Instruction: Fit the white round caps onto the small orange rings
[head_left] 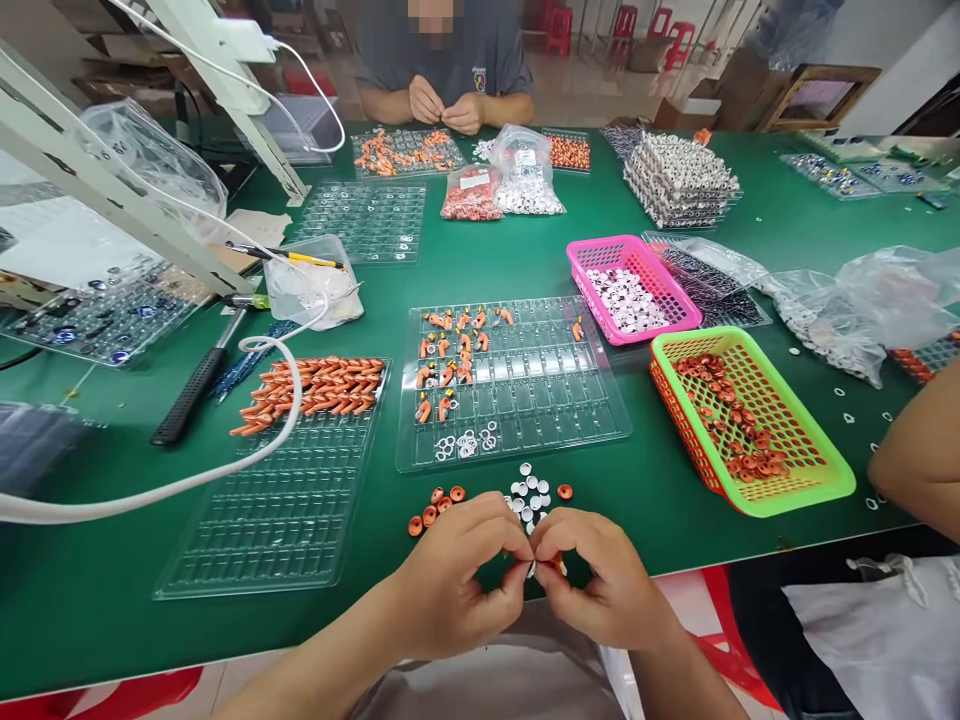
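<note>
My left hand [457,580] and my right hand [600,580] meet fingertip to fingertip at the near table edge, both pinched on a tiny white and orange part [534,566] that the fingers mostly hide. Just beyond them lie several orange rings [435,505] and several white caps [531,495] loose on the green table [675,200]. Behind those sits a clear compartment tray [517,380] holding assembled orange pieces in its upper left and white rings along its near edge.
A green basket [825,480] of orange rings and a pink basket [592,270] of white parts stand at right. A second clear tray [285,500] with orange pieces, a hammer [199,385], and a white cable [225,470] lie left. Another person's hands [442,105] work at the far side; an arm [919,450] enters at right.
</note>
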